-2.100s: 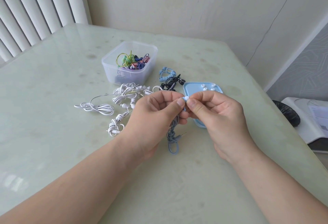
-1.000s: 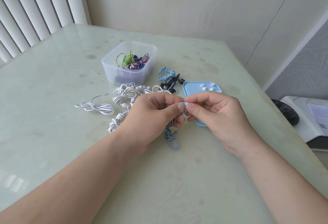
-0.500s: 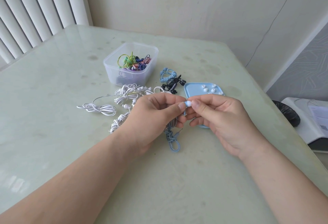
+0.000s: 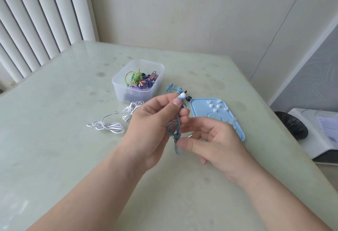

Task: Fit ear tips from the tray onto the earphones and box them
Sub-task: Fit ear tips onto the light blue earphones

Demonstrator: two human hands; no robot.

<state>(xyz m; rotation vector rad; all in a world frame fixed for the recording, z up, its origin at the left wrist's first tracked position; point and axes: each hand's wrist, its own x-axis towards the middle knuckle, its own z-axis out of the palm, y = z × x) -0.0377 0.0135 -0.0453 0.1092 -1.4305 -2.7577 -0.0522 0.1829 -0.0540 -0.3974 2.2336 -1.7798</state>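
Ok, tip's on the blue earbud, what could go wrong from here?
The left hand pinches the blue earbud; its cable hangs in a loose bundle and may unravel or snag on the right hand on the way to the box. The right hand sits over the tray's near edge and could flick loose ear tips off. Whether the white tip is fully seated is unclear.
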